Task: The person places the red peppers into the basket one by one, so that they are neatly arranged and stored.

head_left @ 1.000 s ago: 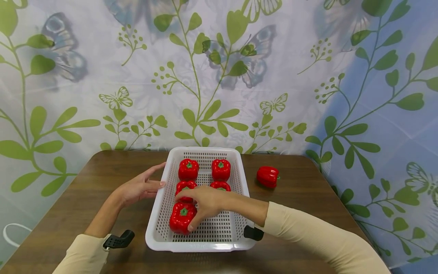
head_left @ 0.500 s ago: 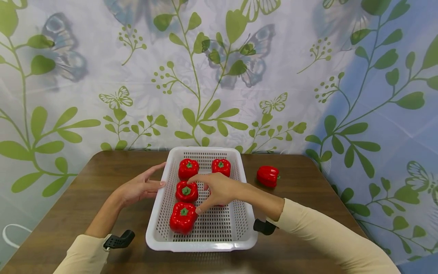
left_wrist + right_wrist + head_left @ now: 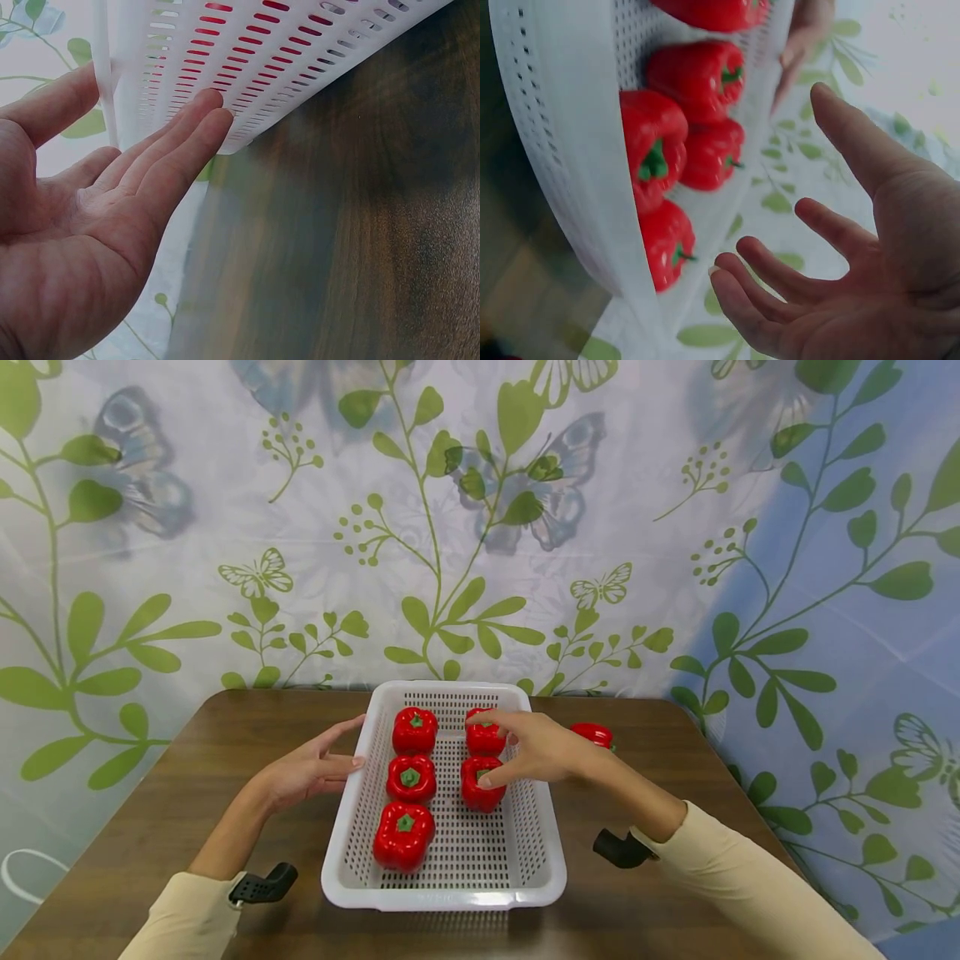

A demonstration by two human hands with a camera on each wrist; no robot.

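A white perforated plastic basket holds several glossy red bell peppers with green stems. A column of three runs down its left side, ending in a front pepper; two more, including the nearer right one, sit at the right. My left hand rests with extended fingers against the basket's left wall, thumb by the rim. Over the right rim hovers my right hand, fingers spread and nothing in them, partly covering the two right peppers. One loose pepper lies on the table, its lower part hidden behind that hand.
The brown wooden table carries the basket near its middle. Behind it hangs a cloth backdrop printed with leaves and butterflies. Black wrist mounts stick out by both sleeves.
My right hand has moved from over the left front peppers rightward to the basket's right rim, uncovering the left column. The peppers in the basket and my left hand have stayed in place.
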